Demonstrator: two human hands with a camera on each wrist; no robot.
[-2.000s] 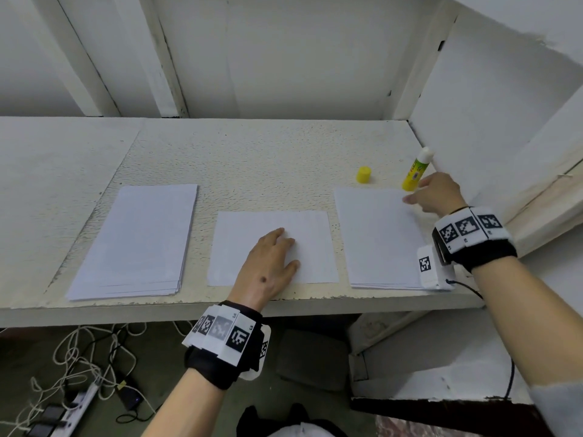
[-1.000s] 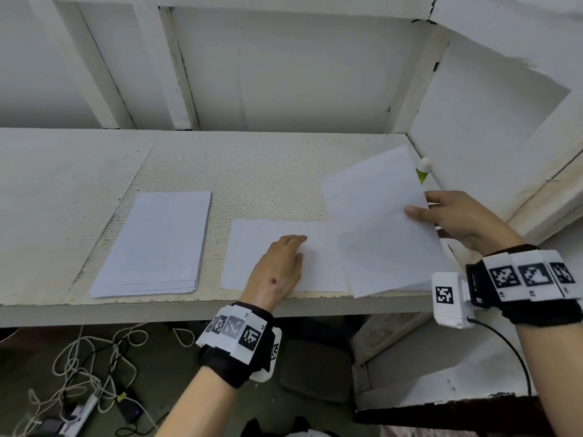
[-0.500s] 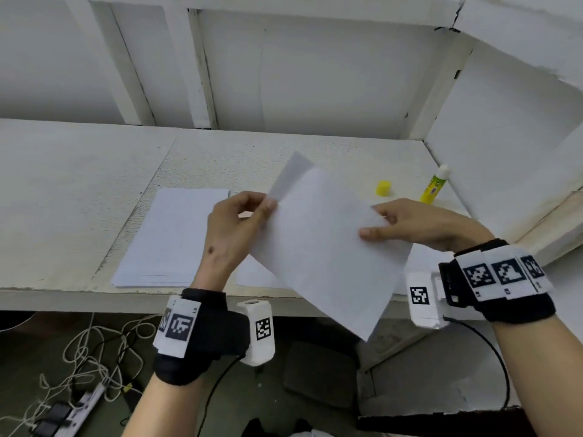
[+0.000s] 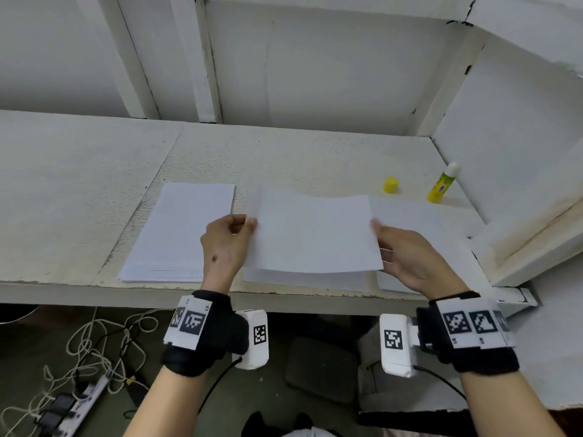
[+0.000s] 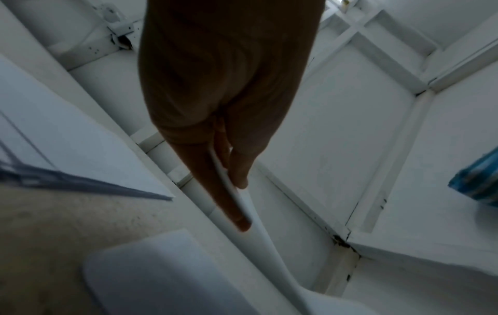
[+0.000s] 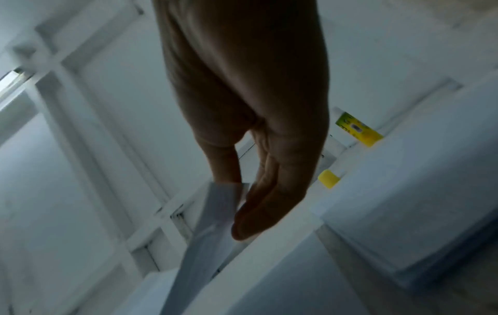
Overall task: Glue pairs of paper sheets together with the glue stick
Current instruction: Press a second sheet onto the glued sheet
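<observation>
Both hands hold one white paper sheet (image 4: pixel 312 234) level, just above a second sheet (image 4: pixel 303 279) lying at the shelf's front edge. My left hand (image 4: pixel 244 223) pinches the held sheet's left edge, thumb and fingers seen edge-on in the left wrist view (image 5: pixel 237 191). My right hand (image 4: pixel 378 234) pinches its right edge (image 6: pixel 226 200). The yellow glue stick (image 4: pixel 441 184) stands uncapped at the back right (image 6: pixel 355 127), its yellow cap (image 4: pixel 390 185) beside it (image 6: pixel 328 178). A paper stack (image 4: pixel 419 222) lies right of the held sheet, partly hidden by my right hand.
Another stack of white sheets (image 4: pixel 183 234) lies on the left of the white shelf (image 4: pixel 284 159). A white side wall (image 4: pixel 511 171) closes the right end. Cables and a power strip (image 4: pixel 63 408) lie on the floor below.
The right hand lifted a sheet off the right stack and carried it left. The left hand left the middle sheet and took the lifted sheet's left edge; both now hold it flat over the middle sheet.
</observation>
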